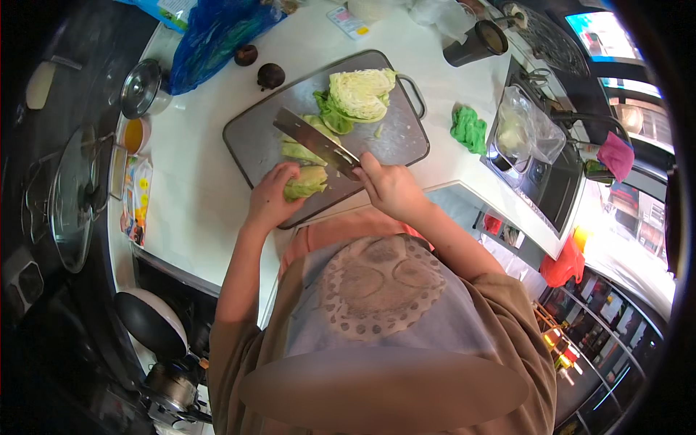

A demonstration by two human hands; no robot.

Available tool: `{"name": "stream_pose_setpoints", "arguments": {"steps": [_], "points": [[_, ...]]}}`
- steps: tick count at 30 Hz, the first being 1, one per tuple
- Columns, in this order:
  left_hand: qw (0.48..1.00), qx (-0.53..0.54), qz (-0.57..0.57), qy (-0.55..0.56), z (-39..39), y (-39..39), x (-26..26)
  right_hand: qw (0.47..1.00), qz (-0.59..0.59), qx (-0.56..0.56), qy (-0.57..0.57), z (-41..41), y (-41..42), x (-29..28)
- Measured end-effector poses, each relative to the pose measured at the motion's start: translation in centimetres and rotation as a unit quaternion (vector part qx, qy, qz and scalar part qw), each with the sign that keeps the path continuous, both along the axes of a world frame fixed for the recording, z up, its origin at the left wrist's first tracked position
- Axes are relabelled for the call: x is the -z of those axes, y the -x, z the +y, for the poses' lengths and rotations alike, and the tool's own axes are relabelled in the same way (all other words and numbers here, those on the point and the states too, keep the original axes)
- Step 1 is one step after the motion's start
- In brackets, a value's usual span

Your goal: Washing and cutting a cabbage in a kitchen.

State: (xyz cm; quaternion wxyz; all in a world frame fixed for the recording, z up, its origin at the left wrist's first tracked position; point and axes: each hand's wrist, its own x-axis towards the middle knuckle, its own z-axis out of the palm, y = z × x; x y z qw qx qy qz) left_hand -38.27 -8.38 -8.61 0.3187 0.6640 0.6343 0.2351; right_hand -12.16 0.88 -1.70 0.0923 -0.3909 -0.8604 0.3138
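My right hand (389, 182) grips a cleaver (315, 138) by its handle end, the broad blade slanting up and left over the board. At the lower left of the grey cutting board (255, 133), my left hand (272, 196) is closed around a chunk of cabbage (306, 182). Flat cut cabbage pieces (311, 136) lie partly hidden beneath and behind the blade. A larger cabbage part (361, 95), cut face showing, rests near the board's far edge. Small cabbage scraps are scattered on the board's surface.
Two dark round fruits (270, 76) and a blue plastic bag (217, 41) lie beyond the board. A lidded pot (142, 89) stands left. To the right are a green plastic bag (468, 129), a dark tumbler (476, 43) and a sink (549, 190) holding a clear bag. A wok (149, 321) sits lower left.
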Motion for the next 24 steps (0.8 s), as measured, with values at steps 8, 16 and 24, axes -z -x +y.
{"name": "stream_pose_setpoints", "arguments": {"steps": [8, 16, 24], "points": [[0.991, -0.091, 0.096, -0.036, -1.5, -0.5, 0.3, 1.000, 0.007, -0.012, -0.012, -0.2, -0.2, -1.3], [0.975, -0.155, 0.124, -0.098, -2.8, -2.4, 1.2, 0.998, 0.007, -0.055, 0.006, -1.5, 2.7, 0.7], [0.979, -0.192, 0.059, -0.037, -4.3, -2.7, 0.4, 0.998, -0.018, -0.052, 0.008, -1.3, 3.8, 2.2]]}}
